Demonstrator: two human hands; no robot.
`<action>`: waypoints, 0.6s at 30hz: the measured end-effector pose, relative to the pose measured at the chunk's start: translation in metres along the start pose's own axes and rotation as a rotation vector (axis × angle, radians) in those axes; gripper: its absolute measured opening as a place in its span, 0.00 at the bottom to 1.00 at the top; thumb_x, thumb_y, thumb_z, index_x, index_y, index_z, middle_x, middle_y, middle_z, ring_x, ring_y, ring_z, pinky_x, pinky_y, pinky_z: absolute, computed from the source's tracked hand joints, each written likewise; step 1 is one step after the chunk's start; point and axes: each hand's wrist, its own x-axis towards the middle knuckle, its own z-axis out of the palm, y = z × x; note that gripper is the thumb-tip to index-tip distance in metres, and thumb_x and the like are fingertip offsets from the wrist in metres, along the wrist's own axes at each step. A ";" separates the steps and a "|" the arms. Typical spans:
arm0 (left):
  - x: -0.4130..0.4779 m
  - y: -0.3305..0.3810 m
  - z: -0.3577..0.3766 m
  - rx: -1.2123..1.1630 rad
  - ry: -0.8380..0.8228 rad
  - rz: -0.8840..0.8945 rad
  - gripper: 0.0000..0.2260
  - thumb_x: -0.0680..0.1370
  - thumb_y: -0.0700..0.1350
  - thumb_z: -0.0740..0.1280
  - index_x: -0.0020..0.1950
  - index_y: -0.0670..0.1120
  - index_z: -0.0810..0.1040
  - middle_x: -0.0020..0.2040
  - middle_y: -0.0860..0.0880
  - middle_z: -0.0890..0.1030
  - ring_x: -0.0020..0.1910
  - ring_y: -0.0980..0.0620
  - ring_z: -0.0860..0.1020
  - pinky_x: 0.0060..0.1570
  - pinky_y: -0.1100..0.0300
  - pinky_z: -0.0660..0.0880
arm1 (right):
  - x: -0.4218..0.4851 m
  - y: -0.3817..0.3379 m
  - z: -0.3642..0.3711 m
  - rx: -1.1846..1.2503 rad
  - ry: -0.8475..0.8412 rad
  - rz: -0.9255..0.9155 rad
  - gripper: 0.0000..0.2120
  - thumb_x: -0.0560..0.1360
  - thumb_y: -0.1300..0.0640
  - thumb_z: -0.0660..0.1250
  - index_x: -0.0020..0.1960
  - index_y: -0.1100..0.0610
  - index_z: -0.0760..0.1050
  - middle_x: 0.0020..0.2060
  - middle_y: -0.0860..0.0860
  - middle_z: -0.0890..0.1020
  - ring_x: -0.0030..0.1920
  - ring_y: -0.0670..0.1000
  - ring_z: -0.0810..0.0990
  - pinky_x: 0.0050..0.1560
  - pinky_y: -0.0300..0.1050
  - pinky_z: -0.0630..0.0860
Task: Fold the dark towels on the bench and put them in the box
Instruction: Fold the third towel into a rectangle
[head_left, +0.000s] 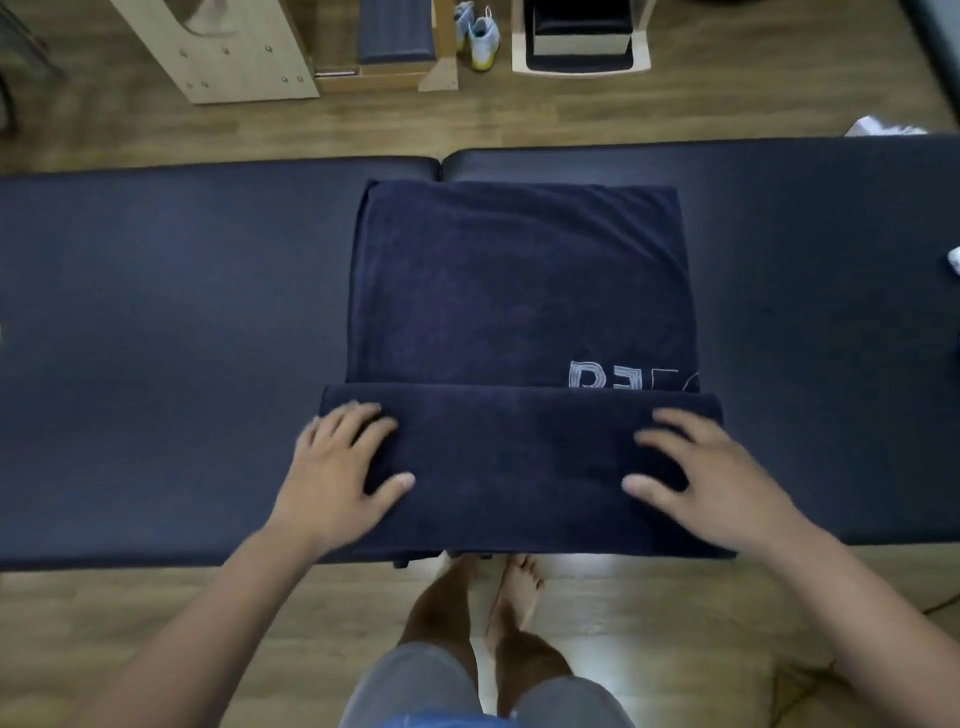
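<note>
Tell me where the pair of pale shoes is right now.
In the head view, the shoes stand at top centre on the wooden floor beyond the bench, between a dark pad and a pale stand.

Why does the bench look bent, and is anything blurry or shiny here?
Head view: the wide-angle lens bows the straight edges of the bench. The left hand looks slightly smeared at the fingers. The light is soft and dim, so the dark towel barely stands out from the bench. A bright glare patch lies on the floor beside the feet.
</note>
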 end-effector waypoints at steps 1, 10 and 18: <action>0.011 -0.002 -0.003 0.042 -0.036 -0.010 0.33 0.74 0.64 0.63 0.75 0.49 0.68 0.76 0.48 0.66 0.77 0.44 0.60 0.73 0.37 0.59 | 0.009 0.001 -0.001 -0.048 0.067 -0.028 0.38 0.72 0.31 0.63 0.76 0.47 0.66 0.78 0.48 0.61 0.78 0.51 0.58 0.77 0.53 0.59; 0.074 0.002 -0.041 -0.028 -0.510 0.191 0.18 0.66 0.53 0.76 0.53 0.53 0.78 0.49 0.55 0.75 0.51 0.50 0.76 0.52 0.54 0.74 | 0.048 -0.005 -0.023 -0.257 -0.300 -0.075 0.22 0.66 0.41 0.75 0.57 0.45 0.76 0.53 0.45 0.77 0.57 0.51 0.76 0.55 0.46 0.72; 0.095 -0.006 -0.009 -0.274 -0.558 -0.025 0.15 0.69 0.58 0.75 0.52 0.60 0.74 0.50 0.60 0.81 0.52 0.53 0.78 0.53 0.55 0.74 | 0.070 0.003 -0.004 -0.143 -0.371 0.004 0.24 0.70 0.43 0.73 0.63 0.40 0.70 0.57 0.44 0.81 0.59 0.52 0.78 0.57 0.48 0.75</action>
